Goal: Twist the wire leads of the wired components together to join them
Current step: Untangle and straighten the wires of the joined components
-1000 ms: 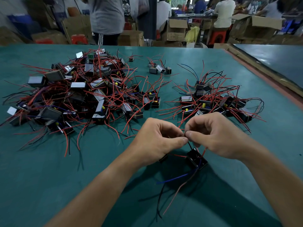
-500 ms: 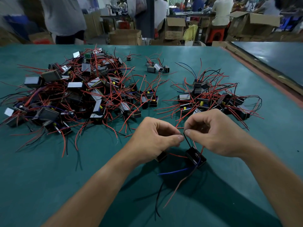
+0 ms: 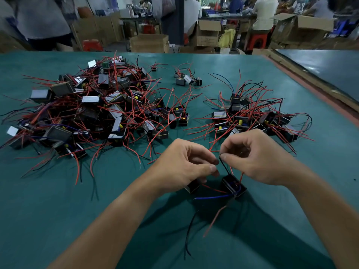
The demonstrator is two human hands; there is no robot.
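Hands are meeting low over the green table (image 3: 58, 210), probably so the short leads can reach each other. The right hand (image 3: 258, 160) is pinching the tip of a black lead (image 3: 225, 166) between thumb and forefinger, drawing it taut from the black component (image 3: 234, 186) at its five o'clock, which likely steadies it for twisting. The left hand (image 3: 184, 166) is curling, thumb and forefinger tips closing just beside that lead. Whether they are gripping a wire cannot be told. A second component (image 3: 192, 186) is peeking out beneath it.

Count: two hands, two components in work, and three loose leads trailing toward six o'clock: blue lead (image 3: 211, 197), dark lead (image 3: 188, 230) and red lead (image 3: 215, 218). Stock is lying in a large heap (image 3: 87, 113) at ten o'clock and a smaller heap (image 3: 252, 117) at one o'clock, both too tangled to count.
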